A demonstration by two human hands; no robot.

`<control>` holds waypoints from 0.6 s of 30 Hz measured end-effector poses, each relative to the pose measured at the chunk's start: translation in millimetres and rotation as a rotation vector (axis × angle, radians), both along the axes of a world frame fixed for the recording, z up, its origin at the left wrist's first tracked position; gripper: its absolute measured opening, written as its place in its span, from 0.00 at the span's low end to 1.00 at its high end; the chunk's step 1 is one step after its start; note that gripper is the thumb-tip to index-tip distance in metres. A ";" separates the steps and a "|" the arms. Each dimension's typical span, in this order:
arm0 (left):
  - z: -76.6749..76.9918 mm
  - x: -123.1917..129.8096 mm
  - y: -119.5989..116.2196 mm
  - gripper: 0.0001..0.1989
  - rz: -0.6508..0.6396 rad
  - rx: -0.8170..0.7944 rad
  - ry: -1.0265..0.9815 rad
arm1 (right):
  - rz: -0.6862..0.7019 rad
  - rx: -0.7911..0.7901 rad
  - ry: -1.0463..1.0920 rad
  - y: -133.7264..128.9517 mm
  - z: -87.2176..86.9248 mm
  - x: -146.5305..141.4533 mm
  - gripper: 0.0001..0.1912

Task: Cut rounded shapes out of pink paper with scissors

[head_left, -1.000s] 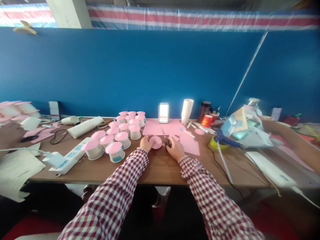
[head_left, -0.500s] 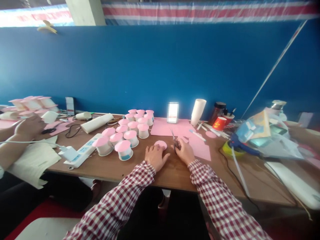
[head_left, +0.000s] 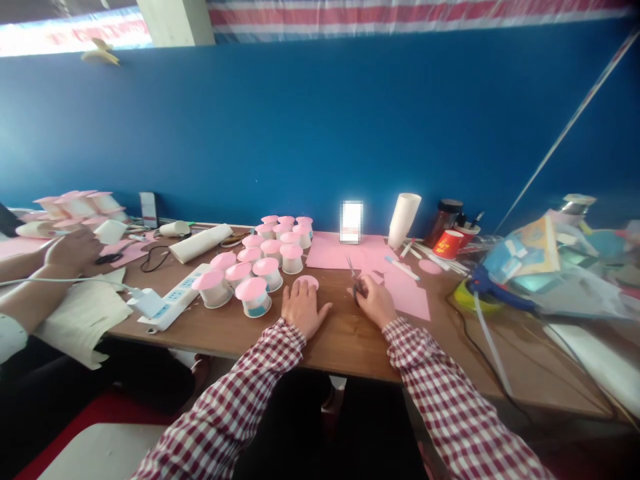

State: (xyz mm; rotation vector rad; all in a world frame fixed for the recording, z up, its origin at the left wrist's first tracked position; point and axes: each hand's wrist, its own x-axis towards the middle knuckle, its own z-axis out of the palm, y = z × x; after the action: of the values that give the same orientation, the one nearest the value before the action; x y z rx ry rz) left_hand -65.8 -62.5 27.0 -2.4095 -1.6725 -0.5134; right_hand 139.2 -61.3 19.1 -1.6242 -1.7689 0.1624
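Observation:
My left hand (head_left: pixel 301 312) lies flat with fingers stretched over a pink paper disc (head_left: pixel 307 282) on the brown table. My right hand (head_left: pixel 376 300) is closed round a pair of scissors (head_left: pixel 351 269), whose blades point away from me and stand slightly apart. Left of my left hand, several white paper cups (head_left: pixel 257 305) topped with pink discs stand in rows. Pink paper sheets (head_left: pixel 327 252) lie beyond my hands, and a cut piece (head_left: pixel 410 297) lies right of the scissors.
A power strip (head_left: pixel 175 300) lies left of the cups. At far left, a co-worker's hand (head_left: pixel 73 248) is near a white cup (head_left: pixel 111 231). Along the back stand a tall stack of cups (head_left: pixel 404 220), a dark jar (head_left: pixel 447 220) and a red cup (head_left: pixel 449 245). A tape dispenser (head_left: pixel 473 295) and plastic bags are right.
My left hand has slid left with the pink disc, closer to the cups and farther from the scissors. My right hand still holds the scissors. The view has shifted slightly.

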 end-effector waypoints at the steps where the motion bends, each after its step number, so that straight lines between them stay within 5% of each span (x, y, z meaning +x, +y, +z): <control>1: -0.5 2.8 -2.7 0.29 -0.028 -0.007 -0.007 | 0.000 0.002 -0.003 0.1 -0.4 0.1 0.15; 18: -4.9 11.9 -23.6 0.20 -0.235 -0.055 -0.209 | -0.044 0.129 0.093 -3.1 1.3 -2.8 0.17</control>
State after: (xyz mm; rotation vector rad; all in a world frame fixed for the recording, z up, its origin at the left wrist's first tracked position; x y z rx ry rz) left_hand -53.9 -86.1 22.1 -2.6916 -1.5000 -0.7883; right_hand 136.5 -64.4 20.4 -1.5373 -1.6384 0.0998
